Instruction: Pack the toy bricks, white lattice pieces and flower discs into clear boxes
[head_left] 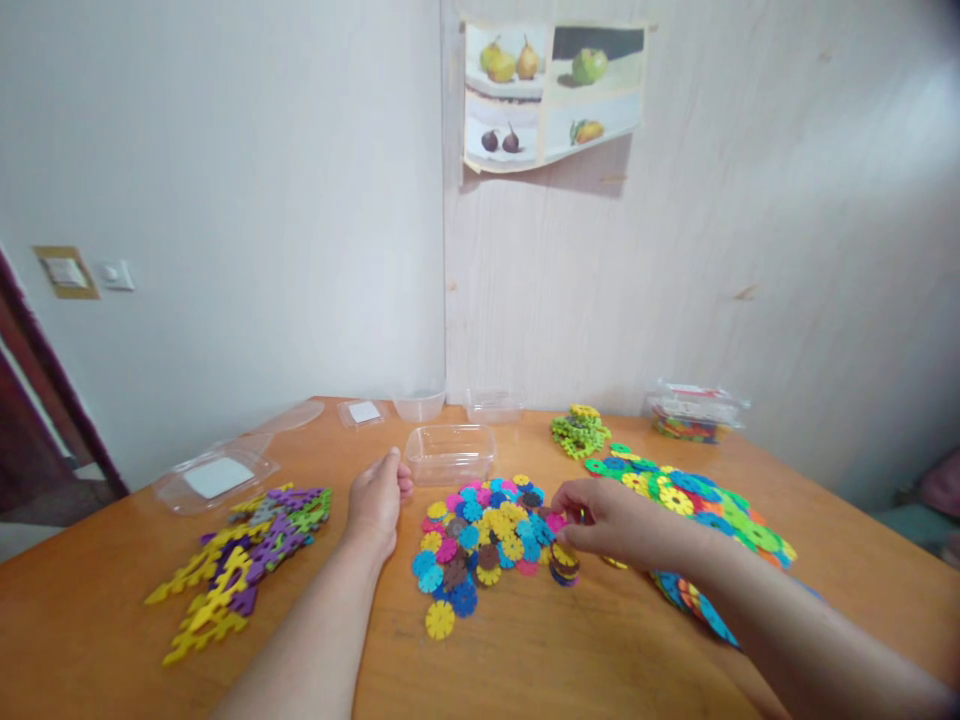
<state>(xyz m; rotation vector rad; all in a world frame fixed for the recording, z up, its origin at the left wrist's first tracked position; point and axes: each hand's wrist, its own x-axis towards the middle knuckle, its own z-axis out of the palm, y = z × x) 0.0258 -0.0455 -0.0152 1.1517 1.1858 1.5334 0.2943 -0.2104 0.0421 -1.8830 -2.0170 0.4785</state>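
Loosely curled, my left hand (377, 500) rests on the table beside the left end of a clear plastic container (450, 470). Nothing shows sticking out of its fingers. My right hand (604, 515) is at the right edge of a pile of small notched plastic discs (499, 520) in yellow, blue, pink and brown. A pink notched disc (556, 522) sits between its thumb and fingertips. Just below those fingers is a short stack of discs (565, 562), brown and yellow on top.
Yellow, purple and green interlocking pieces (255, 550) lie left. Larger colourful discs (712, 510) spread at right, partly behind my forearm. A green cluster (581, 432), a filled clear box (696, 412), clear tubs (420, 402) and lids (217, 478) stand or lie farther back.
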